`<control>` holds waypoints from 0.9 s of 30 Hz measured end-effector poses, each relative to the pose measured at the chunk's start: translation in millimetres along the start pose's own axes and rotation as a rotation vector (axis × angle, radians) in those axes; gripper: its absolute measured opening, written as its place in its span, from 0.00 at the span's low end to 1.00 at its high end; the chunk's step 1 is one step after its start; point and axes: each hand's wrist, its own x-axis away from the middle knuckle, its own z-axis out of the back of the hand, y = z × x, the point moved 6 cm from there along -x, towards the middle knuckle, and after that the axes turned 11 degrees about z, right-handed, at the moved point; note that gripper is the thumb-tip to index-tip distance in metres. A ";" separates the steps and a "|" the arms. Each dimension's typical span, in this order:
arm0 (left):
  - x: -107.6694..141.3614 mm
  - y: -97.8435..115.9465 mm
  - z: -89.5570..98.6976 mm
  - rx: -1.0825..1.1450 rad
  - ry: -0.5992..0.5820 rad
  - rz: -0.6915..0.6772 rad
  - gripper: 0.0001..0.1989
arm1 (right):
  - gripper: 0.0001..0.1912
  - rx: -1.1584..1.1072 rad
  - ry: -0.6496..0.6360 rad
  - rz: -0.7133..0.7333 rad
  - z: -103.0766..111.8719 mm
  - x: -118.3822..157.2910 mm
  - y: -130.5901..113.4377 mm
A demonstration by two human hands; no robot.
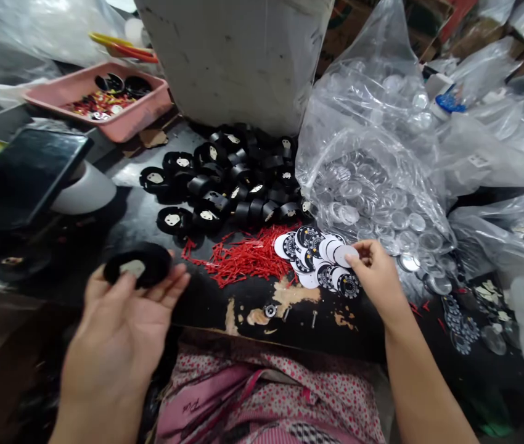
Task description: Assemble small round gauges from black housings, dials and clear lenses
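My left hand (pixel 118 327) grips a round black plastic housing (pixel 153 262), thumb on the pale plate inside it. Between thumb and fingers of my right hand (pixel 380 274) is a round dial disc (pixel 345 256), its plain white side up, at the edge of a spread pile of dial discs (pixel 311 243). Several of those show black printed faces. Beside the pile lies a heap of small red needles (pixel 248 256). Behind them many black housings (pixel 209 179) are crowded together, some with pale plates showing.
A clear plastic bag (pixel 349 117) spills round transparent covers (pixel 364 191) on the right. A pink tray (pixel 137 117) with small coloured parts stands back left, near a dark screen (pixel 26 179). A grey panel (pixel 234 61) rises behind. Small screws (pixel 314 319) lie near the front edge.
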 end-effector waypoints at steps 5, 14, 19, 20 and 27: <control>44.8 -33.9 -45.3 0.208 -0.231 0.366 0.15 | 0.15 -0.094 0.022 0.036 7.2 4.8 -13.9; 67.8 -62.9 -102.3 0.442 -0.360 0.627 0.17 | 0.09 -0.215 -0.234 0.552 -38.4 47.7 -104.7; 73.1 -63.5 -97.3 0.457 -0.414 0.534 0.16 | 0.10 -0.460 -0.206 0.122 -49.3 43.6 -83.5; 73.6 -64.1 -95.9 0.443 -0.413 0.527 0.17 | 0.12 -0.515 -0.219 0.040 -50.6 43.6 -79.6; 75.1 -66.9 -91.3 0.190 -0.367 0.420 0.16 | 0.10 -0.447 -0.217 0.233 -38.5 39.1 -111.3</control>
